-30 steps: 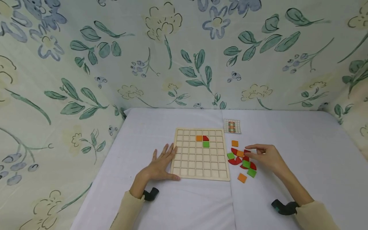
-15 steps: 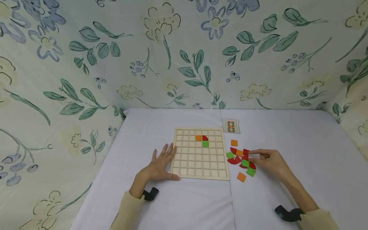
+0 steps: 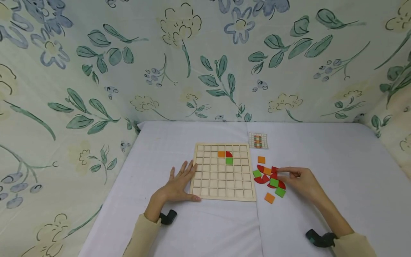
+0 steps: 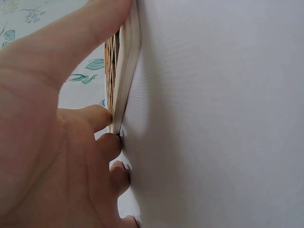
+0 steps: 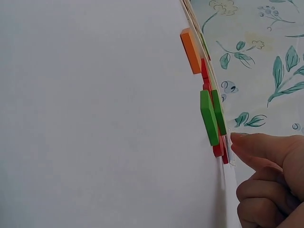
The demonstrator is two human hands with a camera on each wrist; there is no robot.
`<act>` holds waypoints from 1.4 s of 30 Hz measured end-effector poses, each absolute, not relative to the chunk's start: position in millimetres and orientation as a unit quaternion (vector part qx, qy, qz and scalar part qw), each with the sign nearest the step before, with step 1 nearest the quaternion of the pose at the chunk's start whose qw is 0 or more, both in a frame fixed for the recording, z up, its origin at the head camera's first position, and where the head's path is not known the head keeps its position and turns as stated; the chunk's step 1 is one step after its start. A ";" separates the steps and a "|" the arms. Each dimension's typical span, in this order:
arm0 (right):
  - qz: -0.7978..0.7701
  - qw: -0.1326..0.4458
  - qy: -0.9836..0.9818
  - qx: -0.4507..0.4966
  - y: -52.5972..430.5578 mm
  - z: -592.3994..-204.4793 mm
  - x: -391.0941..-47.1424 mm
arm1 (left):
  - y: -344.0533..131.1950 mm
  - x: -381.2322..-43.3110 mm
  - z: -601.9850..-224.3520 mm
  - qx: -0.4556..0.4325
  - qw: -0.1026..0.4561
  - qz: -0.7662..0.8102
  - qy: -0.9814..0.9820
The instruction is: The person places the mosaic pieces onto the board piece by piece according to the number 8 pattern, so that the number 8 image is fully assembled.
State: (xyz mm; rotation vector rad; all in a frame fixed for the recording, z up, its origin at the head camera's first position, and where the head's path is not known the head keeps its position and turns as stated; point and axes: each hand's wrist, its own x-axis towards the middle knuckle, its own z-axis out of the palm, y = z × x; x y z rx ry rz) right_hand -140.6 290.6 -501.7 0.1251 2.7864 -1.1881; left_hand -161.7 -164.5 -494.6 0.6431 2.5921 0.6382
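Grid board point(image 3: 212, 182) flat on the white-clothed worktop point(image 3: 173, 239). Left grip point(image 3: 176, 186) released, fingers spread along the board's left edge, thumb at its near-left corner.

Right grip point(image 3: 302, 182) right of the board, index finger out, other fingers folded — cannot tell whether it pinches anything. Red piece point(image 3: 274, 169) lies right at its index fingertip, on the side toward the board. Loose green square point(image 3: 274, 182) just nearer than that, also boardward of the grip.

In the board's far half: orange square point(image 3: 222, 154), red quarter-round point(image 3: 228, 154) adjoining, green tile point(image 3: 229, 161) below the red. Pattern card point(image 3: 258, 141) — beyond the pieces, beside the board's far-right corner.
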 end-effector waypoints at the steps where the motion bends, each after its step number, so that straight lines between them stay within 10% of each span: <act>1: -0.390 0.049 0.919 0.037 290.4 -501.9 -142.1 | -164.6 -161.7 -494.6 0.230 0.196 0.228 0.926; 42: -0.333 0.025 0.942 0.036 271.7 -497.0 -161.8 | -165.1 -162.1 -496.1 0.232 0.195 0.228 0.925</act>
